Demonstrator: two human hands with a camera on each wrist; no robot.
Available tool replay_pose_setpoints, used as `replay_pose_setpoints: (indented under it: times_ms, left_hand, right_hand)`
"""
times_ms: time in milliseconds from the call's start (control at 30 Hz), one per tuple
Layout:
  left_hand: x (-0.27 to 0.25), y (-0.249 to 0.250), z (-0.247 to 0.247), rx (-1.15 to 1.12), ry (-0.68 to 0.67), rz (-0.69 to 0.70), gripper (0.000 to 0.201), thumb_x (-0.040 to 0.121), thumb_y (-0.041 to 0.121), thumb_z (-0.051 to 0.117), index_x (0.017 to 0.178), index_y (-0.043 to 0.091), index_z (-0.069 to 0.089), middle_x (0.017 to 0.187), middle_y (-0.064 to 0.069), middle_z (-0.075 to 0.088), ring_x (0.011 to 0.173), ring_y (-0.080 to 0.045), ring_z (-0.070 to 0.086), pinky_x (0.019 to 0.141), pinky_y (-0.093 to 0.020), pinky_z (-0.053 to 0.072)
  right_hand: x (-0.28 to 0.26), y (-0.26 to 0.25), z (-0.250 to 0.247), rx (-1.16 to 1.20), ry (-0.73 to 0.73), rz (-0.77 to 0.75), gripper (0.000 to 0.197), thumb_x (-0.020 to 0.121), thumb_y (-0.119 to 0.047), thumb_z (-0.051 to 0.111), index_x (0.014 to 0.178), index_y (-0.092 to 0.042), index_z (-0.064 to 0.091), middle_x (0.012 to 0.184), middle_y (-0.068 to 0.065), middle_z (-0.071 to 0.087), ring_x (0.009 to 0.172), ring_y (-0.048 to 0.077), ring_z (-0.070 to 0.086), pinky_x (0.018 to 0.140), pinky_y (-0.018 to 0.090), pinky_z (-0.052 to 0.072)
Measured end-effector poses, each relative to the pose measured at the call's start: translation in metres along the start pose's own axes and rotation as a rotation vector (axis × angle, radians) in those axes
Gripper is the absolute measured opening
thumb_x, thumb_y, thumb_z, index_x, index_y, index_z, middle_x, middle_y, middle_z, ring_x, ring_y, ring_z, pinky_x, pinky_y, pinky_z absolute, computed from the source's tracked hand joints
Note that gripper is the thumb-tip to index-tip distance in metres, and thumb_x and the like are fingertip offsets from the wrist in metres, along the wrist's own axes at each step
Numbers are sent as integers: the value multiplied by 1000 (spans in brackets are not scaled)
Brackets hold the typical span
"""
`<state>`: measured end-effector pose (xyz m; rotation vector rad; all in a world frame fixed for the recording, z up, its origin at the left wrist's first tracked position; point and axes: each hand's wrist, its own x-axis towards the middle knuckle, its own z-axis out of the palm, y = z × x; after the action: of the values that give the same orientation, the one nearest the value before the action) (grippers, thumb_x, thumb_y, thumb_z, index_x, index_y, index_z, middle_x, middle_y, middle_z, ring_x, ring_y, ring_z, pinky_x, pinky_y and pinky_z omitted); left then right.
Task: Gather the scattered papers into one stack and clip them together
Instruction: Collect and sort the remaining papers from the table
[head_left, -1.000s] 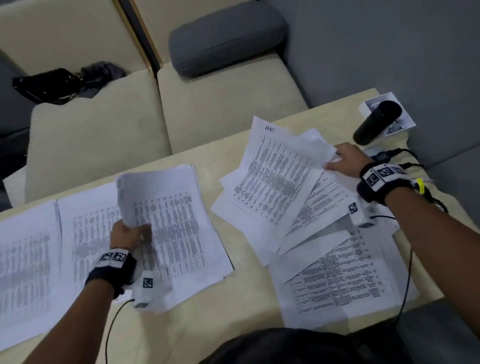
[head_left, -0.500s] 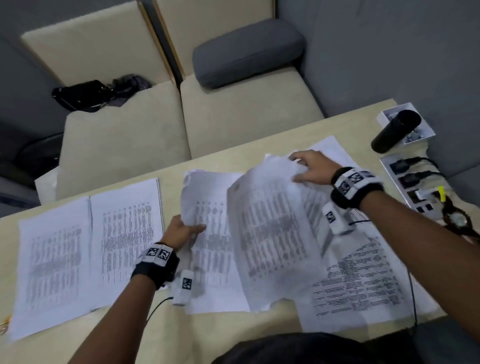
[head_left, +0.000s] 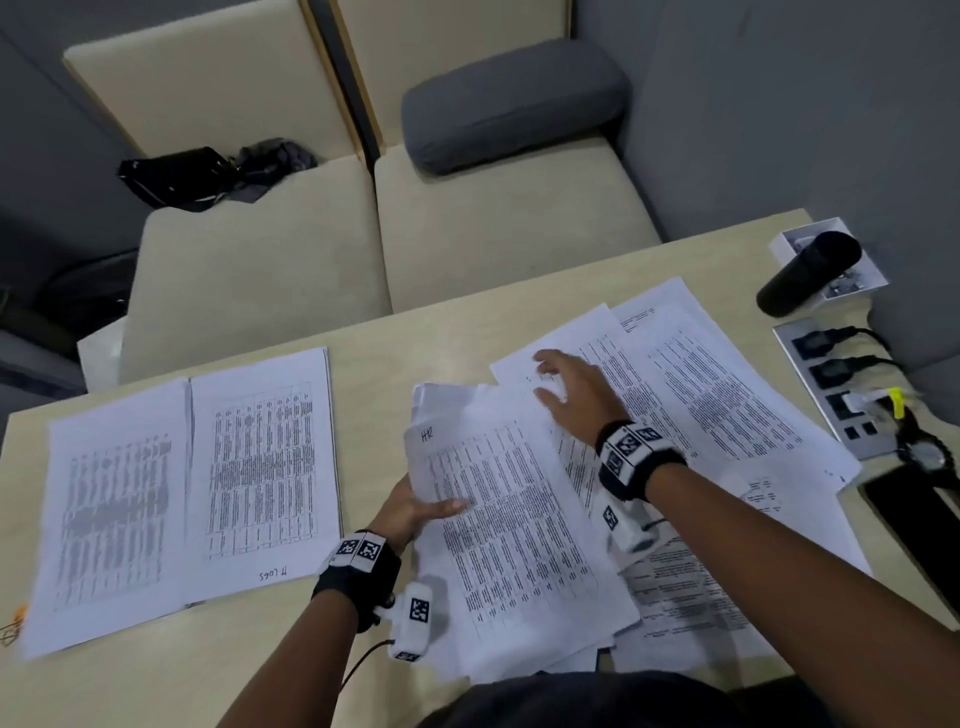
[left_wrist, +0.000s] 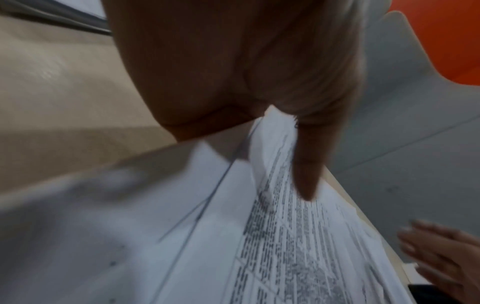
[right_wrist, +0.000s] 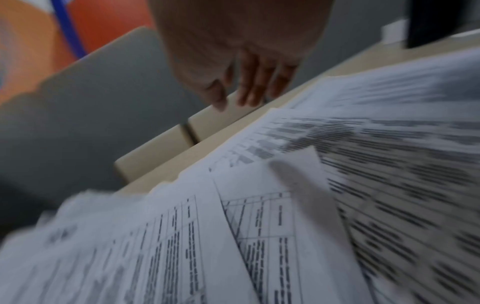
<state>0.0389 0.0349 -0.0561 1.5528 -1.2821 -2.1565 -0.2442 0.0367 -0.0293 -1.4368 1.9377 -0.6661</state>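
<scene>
Nearest the person, the left hand (head_left: 410, 512) pinches the left edge of a gathered sheaf of printed papers (head_left: 514, 540), thumb (left_wrist: 305, 164) on top of the page, fingers beneath. The sheaf has "HR" handwritten near its top corner and lies across other loose sheets (head_left: 670, 587) at the near-right part of the bench (head_left: 405, 332). Left of the hand, two printed pages (head_left: 192, 493) lie flat side by side, apart from the sheaf, handwriting along the near edge of the right one.

Further out, the right hand (head_left: 569, 392) is spread, fingers straight, palm down over the far edge of the overlapping papers; holds nothing. Wrist view is blurred, so contact with the paper cannot be told. More printed sheets (head_left: 717, 395) fan out right of that hand.

Right edge of bench: dark flat device (head_left: 904, 514) nearest, then a wristwatch (head_left: 930, 452), a power strip (head_left: 836, 384) with black plugs, then a black cylinder (head_left: 808, 273) lying across a small white box (head_left: 784, 247).

Beyond the bench, a beige sofa (head_left: 291, 270) with a grey cushion (head_left: 514, 101) and a black bag (head_left: 176, 176).
</scene>
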Motion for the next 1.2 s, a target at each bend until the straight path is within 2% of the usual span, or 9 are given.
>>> replay_pose_setpoints:
  times_ms: [100,233,367,533,667,767,900,1067,1200]
  left_hand:
    - [6,-1,-5,179,115,2,67,62,6,87,123,13,60,112,-2,73,105,-22,68,97,-49,51]
    - [6,2,6,263,244,-8,47,71,-11,72,110,14,63,92,11,70,92,-17,68,83,-36,53]
    - [5,-1,16,197,214,-49,40,68,-4,80,102,15,70,91,2,76,89,-17,72,82,-36,55]
    - [8,-1,17,216,301,-64,23,73,2,79,93,10,70,90,-8,73,88,-29,70,82,-38,55]
    - [-6,6,9,73,418,-68,24,76,-13,70,97,-2,64,81,-11,67,77,-27,64,70,-30,50]
    - [-13,6,8,53,393,-86,31,76,-15,69,103,-1,63,81,-5,66,80,-25,65,72,-31,49]
    - [-12,2,6,-6,383,-129,39,75,-12,71,112,-10,60,88,-10,68,89,-31,64,87,-41,48]
    - [28,-52,-35,91,377,-187,106,31,46,96,119,2,58,115,-19,68,102,-39,66,90,-58,52]
    - [11,-24,-23,154,355,-227,71,53,29,93,114,9,64,106,-9,73,94,-32,70,88,-50,55]
  right_hand:
    - [-17,27,-19,39,361,330,32,90,-19,61,120,-15,53,118,6,61,106,25,61,92,40,52]
    - [-53,50,-15,143,216,802,43,90,-23,60,124,-2,46,124,17,57,102,33,62,80,35,53]
    - [-66,25,14,341,64,604,35,92,-15,58,125,-8,48,115,5,59,95,23,61,68,25,50]
    - [-45,21,11,180,-92,315,31,96,-21,56,126,-16,55,129,2,46,116,16,47,98,28,43]
    - [-29,65,-24,-128,226,544,64,80,-43,72,134,-18,49,144,8,37,129,30,44,102,49,44]
    - [-32,88,-41,-286,121,639,95,63,-43,87,140,-15,37,141,15,40,128,36,43,97,50,45]
    - [-29,102,-57,-217,-12,624,73,75,-30,83,132,-2,47,120,19,62,112,36,61,88,42,54]
    - [-17,87,-94,145,405,490,60,85,-46,63,122,1,59,120,22,64,115,38,60,95,43,50]
    - [-17,44,-114,493,562,280,29,90,-31,67,111,-12,65,108,5,69,104,25,65,92,35,50]
